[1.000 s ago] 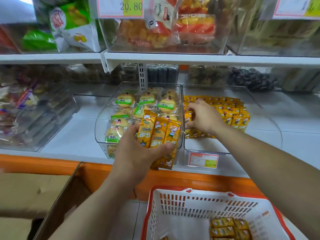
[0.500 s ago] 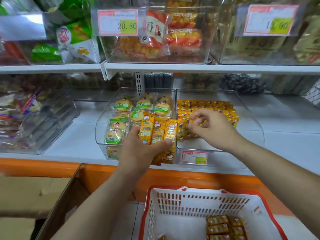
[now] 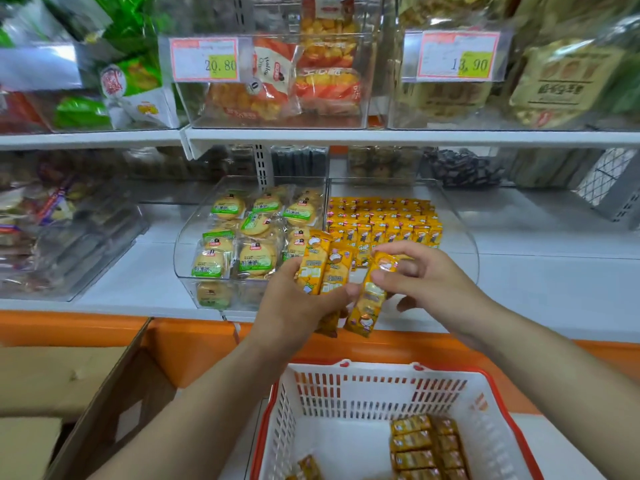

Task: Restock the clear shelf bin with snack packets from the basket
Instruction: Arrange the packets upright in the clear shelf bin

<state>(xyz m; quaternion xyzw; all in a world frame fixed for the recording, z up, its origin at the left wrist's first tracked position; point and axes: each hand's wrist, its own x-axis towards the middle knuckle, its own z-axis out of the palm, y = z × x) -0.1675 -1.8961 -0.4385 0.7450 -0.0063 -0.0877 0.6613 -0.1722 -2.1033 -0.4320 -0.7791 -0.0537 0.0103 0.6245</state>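
The right hand (image 3: 429, 282) pinches a single yellow snack packet (image 3: 370, 296) near its top between thumb and forefinger, the other fingers loosely spread; the packet hangs tilted, its lower end in front of the orange shelf edge (image 3: 194, 337). Just beside it, the left hand (image 3: 294, 306) grips a small bunch of matching packets (image 3: 320, 268), fingers curled round their lower halves so the tops fan upward. Both hands are in front of the open mouth of the clear shelf bin (image 3: 464, 237), which stands on the white shelf (image 3: 554, 289) and holds neat rows of the same yellow packets (image 3: 381, 220) toward its back. Touching its left side is a second clear bin (image 3: 183, 258) of round cakes with green labels (image 3: 256, 254). Below the hands sits the white basket with a red rim (image 3: 346, 396), with stacked packets (image 3: 422, 445) in its right corner and a loose one (image 3: 308, 465) near the front. An open cardboard box (image 3: 114, 393) stands to the basket's left.
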